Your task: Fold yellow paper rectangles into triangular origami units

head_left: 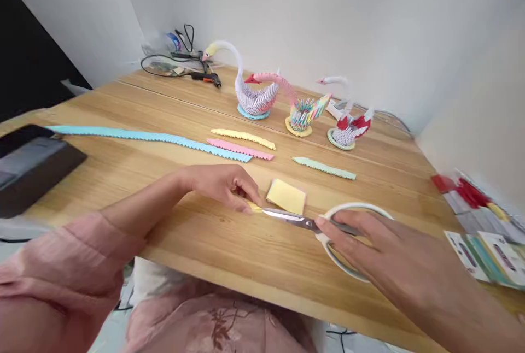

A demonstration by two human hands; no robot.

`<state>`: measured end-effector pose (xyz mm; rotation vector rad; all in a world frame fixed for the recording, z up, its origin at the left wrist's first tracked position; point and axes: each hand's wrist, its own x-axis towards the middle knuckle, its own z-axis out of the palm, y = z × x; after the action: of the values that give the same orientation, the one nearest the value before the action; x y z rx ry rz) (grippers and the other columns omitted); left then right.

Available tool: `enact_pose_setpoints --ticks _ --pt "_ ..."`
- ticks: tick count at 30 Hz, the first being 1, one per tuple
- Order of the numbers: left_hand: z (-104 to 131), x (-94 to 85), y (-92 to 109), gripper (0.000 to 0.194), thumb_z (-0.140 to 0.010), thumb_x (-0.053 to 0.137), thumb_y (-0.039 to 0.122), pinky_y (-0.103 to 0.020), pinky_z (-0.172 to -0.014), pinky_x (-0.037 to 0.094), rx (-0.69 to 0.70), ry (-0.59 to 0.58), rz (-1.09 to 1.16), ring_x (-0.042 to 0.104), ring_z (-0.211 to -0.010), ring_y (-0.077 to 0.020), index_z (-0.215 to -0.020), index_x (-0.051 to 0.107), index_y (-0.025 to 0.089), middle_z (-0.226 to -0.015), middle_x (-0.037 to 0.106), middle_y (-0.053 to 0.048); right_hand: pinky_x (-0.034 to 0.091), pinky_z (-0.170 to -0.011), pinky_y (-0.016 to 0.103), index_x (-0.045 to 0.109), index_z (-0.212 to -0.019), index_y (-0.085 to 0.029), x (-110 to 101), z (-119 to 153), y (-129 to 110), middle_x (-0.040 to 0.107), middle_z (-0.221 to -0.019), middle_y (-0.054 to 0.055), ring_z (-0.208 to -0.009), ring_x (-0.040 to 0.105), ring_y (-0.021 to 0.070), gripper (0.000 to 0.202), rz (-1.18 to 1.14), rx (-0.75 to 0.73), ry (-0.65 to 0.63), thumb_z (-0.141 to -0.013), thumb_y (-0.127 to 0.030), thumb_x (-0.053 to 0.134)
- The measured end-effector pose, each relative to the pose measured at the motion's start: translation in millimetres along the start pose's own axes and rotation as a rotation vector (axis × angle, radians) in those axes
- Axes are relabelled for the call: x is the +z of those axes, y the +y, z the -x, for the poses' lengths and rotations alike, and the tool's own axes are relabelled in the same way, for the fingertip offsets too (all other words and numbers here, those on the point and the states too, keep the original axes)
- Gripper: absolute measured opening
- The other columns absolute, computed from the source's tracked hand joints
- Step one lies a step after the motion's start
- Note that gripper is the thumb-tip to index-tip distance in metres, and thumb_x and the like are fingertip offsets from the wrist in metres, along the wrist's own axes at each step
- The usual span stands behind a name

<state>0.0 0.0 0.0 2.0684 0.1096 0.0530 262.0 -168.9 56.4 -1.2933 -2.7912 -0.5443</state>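
Note:
My left hand (223,184) rests on the wooden table (123,178) and pinches a small yellow paper piece (254,207) at its fingertips. My right hand (381,249) lies over the white handles of a pair of scissors (295,219), whose blades point left and touch that yellow piece. A small stack of yellow paper squares (286,196) lies just behind the blades.
Strips of folded paper lie across the table: a long blue one (151,137), yellow (244,137), pink (240,149), green (324,168). Three paper swans (256,96) stand at the back. A dark device (28,164) sits left; cables and a glue gun (207,77) far back; coloured sheets (488,252) right.

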Motion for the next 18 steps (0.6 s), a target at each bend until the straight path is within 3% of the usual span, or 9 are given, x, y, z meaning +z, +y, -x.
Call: enact_pose_setpoints --ticks 11,18 --pt "-0.7 0.8 1.1 0.026 -0.082 0.061 0.021 -0.017 -0.066 0.043 -0.016 0.012 0.031 0.061 -0.073 -0.0123 -0.105 0.069 0.014 -0.092 0.071 -0.008 0.043 -0.057 0.025 0.055 -0.117 -0.022 -0.7 -0.1 0.4 0.064 -0.1 0.006 -0.085 0.059 0.0193 0.044 0.004 -0.016 -0.01 -0.087 -0.003 0.029" --pt "-1.7 0.6 1.4 0.025 -0.082 0.06 0.02 -0.018 -0.066 0.043 -0.017 -0.003 0.01 0.061 -0.074 -0.0133 -0.104 0.069 0.014 -0.09 0.07 -0.008 0.046 -0.067 0.031 0.056 -0.115 -0.017 -9.4 -6.1 2.7 0.066 -0.095 0.008 -0.086 0.06 0.0211 0.044 0.051 -0.109 0.018 -0.086 -0.002 0.027"
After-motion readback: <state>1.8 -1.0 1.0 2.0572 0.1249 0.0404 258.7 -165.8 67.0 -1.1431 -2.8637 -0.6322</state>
